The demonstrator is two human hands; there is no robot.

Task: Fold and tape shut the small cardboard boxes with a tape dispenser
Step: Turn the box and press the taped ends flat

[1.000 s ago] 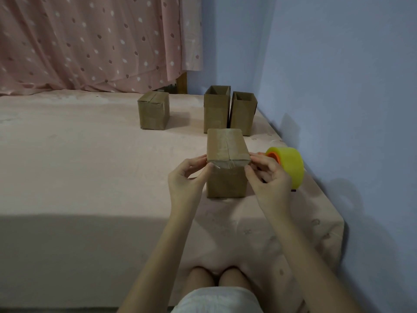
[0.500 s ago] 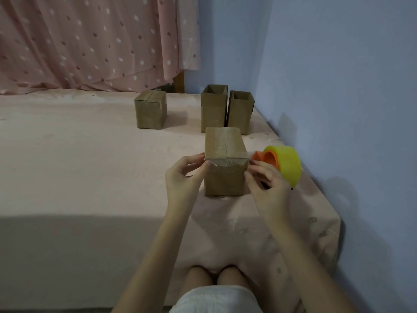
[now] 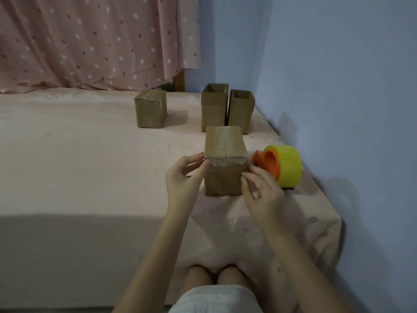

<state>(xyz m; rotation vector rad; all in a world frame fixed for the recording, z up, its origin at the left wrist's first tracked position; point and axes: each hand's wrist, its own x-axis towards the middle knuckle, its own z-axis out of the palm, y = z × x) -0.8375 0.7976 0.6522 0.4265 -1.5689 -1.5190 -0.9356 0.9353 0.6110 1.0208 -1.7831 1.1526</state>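
A small closed cardboard box stands in front of me on the pink sheet, with clear tape along its top seam and over its near top edge. My left hand pinches the box's near top left corner, thumb on the front face and fingers on the left side. My right hand pinches the right front edge a little below the top corner with thumb and forefinger. A tape dispenser, orange with a yellow roll, stands on the sheet just right of the box, behind my right hand.
Two open-topped boxes stand side by side behind the near box. A closed box sits further left. The blue wall runs close along the right, and a dotted pink curtain hangs at the back.
My right hand has slid from the box's top right corner down along its right front edge. My left hand stays at the top left corner.
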